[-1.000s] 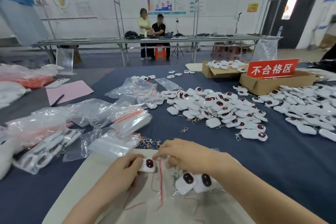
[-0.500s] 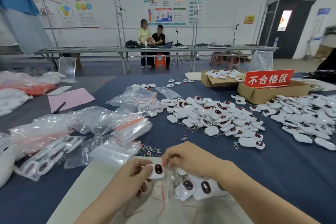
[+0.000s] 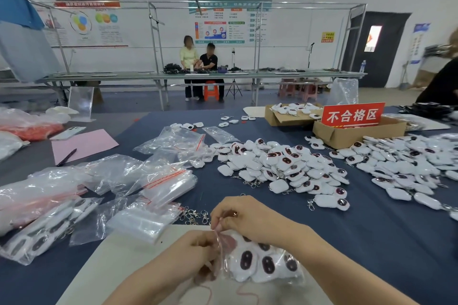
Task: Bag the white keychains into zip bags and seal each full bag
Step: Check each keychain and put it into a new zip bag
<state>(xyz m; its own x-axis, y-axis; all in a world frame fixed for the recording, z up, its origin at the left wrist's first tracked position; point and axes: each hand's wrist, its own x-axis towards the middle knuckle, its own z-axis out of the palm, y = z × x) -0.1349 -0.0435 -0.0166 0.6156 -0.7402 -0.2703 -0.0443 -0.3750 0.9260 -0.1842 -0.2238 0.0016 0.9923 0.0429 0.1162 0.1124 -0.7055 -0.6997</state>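
Observation:
A clear zip bag (image 3: 262, 266) holding several white keychains with dark red ovals lies on the pale mat (image 3: 119, 262) in front of me. My left hand (image 3: 195, 250) pinches the bag's red-lined mouth from the left. My right hand (image 3: 245, 218) pinches the same edge from above, fingers curled. A big heap of loose white keychains (image 3: 280, 166) lies on the blue table beyond my hands, and a second heap (image 3: 406, 163) spreads to the right.
Empty zip bags (image 3: 158, 181) and filled bags (image 3: 47, 228) pile up at the left. Loose metal clasps (image 3: 194, 215) lie just beyond the mat. Two cardboard boxes, one with a red sign (image 3: 353, 115), stand at the back right. A pink sheet (image 3: 84, 143) and pen lie far left.
The keychain my left hand was holding has gone into the bag. Both hands have come together on the bag's mouth, and the bag now stands more upright.

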